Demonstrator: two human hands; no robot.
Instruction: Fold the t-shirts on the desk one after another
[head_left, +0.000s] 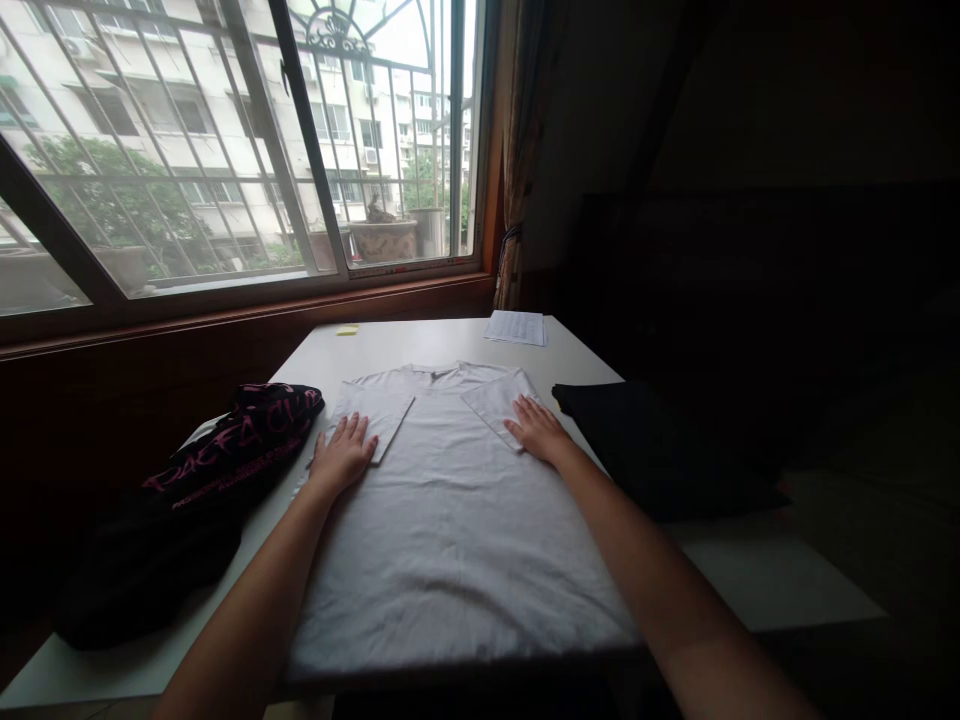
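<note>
A white T-shirt (457, 520) lies spread on the white table, its neckline toward the window and its lower edge toward me. Both sleeves are folded inward over the front. My left hand (343, 455) rests flat on the left sleeve (386, 415), fingers stretched out. On the outer part of the right sleeve (491, 400) lies my right hand (538, 430), palm down with the fingers extended. Soft wrinkles run across the lower part of the shirt.
A black garment with pink lettering (232, 455) lies bunched at the table's left side. Dark folded cloth (660, 440) sits on the right. Printed papers (516, 327) and a yellow slip (347, 330) are at the far end of the table (420, 340), below a barred window (225, 150).
</note>
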